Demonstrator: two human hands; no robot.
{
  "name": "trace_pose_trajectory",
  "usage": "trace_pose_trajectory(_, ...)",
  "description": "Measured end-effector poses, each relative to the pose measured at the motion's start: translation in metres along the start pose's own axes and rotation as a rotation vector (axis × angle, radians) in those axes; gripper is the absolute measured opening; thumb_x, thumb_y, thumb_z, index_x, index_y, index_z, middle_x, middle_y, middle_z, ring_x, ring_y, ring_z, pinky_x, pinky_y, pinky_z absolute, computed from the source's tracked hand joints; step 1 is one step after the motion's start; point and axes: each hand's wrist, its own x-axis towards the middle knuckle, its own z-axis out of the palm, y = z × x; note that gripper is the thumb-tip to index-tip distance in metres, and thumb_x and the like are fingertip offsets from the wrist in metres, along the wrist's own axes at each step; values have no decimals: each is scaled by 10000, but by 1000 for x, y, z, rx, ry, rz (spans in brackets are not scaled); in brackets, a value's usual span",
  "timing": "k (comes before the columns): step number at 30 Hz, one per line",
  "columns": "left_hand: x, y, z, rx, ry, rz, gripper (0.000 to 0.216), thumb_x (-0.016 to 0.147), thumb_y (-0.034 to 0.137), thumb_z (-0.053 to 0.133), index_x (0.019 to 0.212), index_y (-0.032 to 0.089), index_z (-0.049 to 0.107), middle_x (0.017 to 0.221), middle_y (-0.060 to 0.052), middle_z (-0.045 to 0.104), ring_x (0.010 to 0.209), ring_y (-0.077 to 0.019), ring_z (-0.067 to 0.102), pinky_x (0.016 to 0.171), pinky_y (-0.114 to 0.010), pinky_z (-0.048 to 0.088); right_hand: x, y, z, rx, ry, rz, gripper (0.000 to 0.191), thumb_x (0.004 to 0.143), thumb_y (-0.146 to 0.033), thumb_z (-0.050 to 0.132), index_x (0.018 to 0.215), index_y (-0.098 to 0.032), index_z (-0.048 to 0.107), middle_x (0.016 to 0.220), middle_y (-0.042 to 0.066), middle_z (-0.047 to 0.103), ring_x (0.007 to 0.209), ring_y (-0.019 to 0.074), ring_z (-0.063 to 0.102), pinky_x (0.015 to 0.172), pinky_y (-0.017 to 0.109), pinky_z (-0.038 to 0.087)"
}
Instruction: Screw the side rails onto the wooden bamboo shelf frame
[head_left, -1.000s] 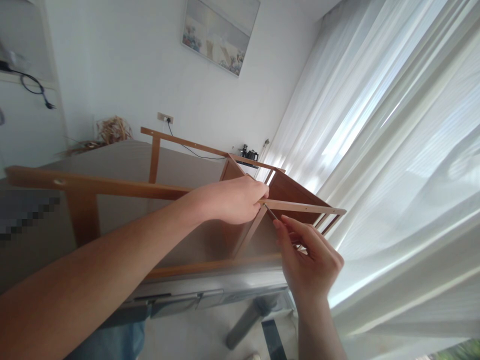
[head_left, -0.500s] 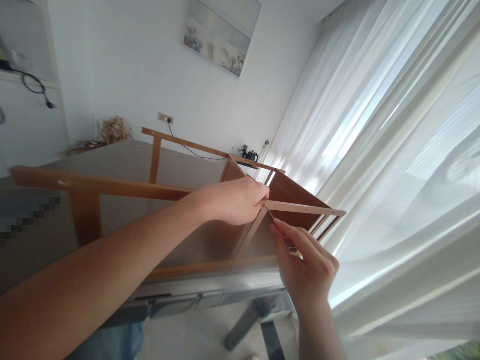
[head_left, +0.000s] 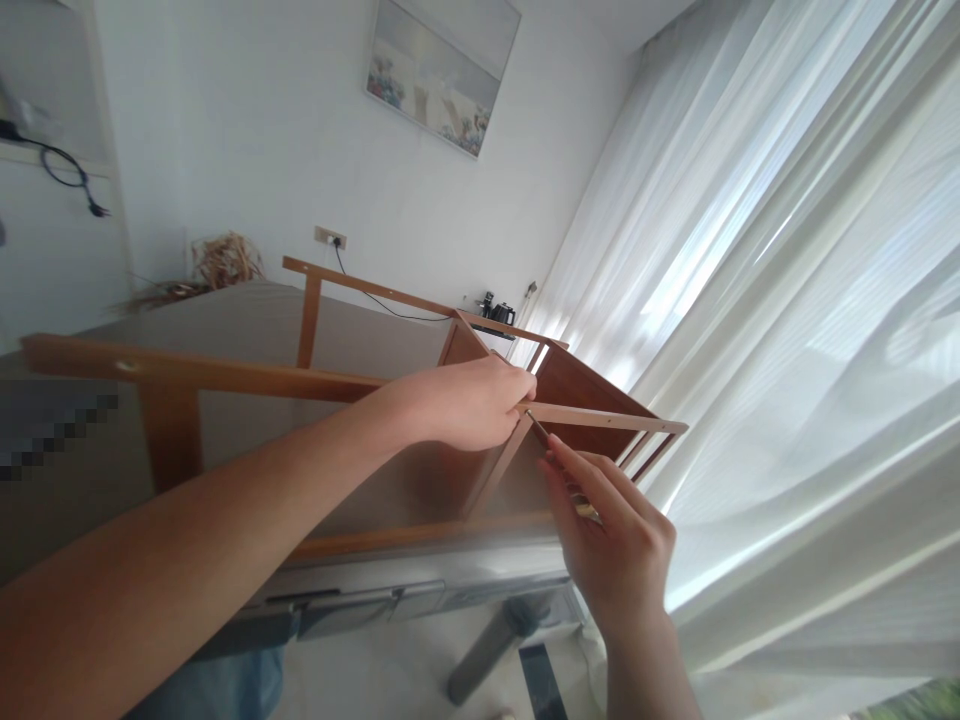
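A wooden shelf frame point(head_left: 592, 415) lies on its side across a table. My left hand point(head_left: 491, 400) is closed around its near upper rail, at the joint with a cross panel; the fingers on the far side are partly hidden. In my right hand point(head_left: 615, 530) is a screwdriver point(head_left: 538, 430), pinched between thumb and fingers. Its thin shaft slants up to the left, and the tip meets a small brass-coloured screw point(head_left: 528, 412) in the rail, close beside my left hand. Most of the handle is hidden by the palm.
Long white curtains point(head_left: 787, 400) hang close on the right. The grey table edge point(head_left: 420, 565) runs below the frame, with a table leg point(head_left: 487, 650) under it. Dried straw-like material point(head_left: 225, 260) sits at the far left. A black kettle point(head_left: 502, 314) stands behind the frame.
The fingers of my right hand have shifted slightly on the screwdriver, with the thumb a little lower. My left hand keeps its hold on the rail.
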Motion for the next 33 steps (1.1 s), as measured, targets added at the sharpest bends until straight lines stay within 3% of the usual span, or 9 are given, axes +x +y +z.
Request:
trace_pose_trajectory(8,0,-1,0,15,16,11,268,915,237,534,1146,231,670,1038,-88,747,891,-229,693,789,-309,479,2,-4,1,7,28,37,239,916,-113,723,1136,-199,756,915,22,757,676,103,686,572,185,605)
trace_pose_trajectory(33,0,-2,1,-7,21,28,288,904,204,500,1126,244,679,1020,-63,745,879,-210,681,750,-299,464,8,-9,7,95,65,190,112,906,-194,753,1010,-218,785,938,36,752,659,123,689,584,249,597)
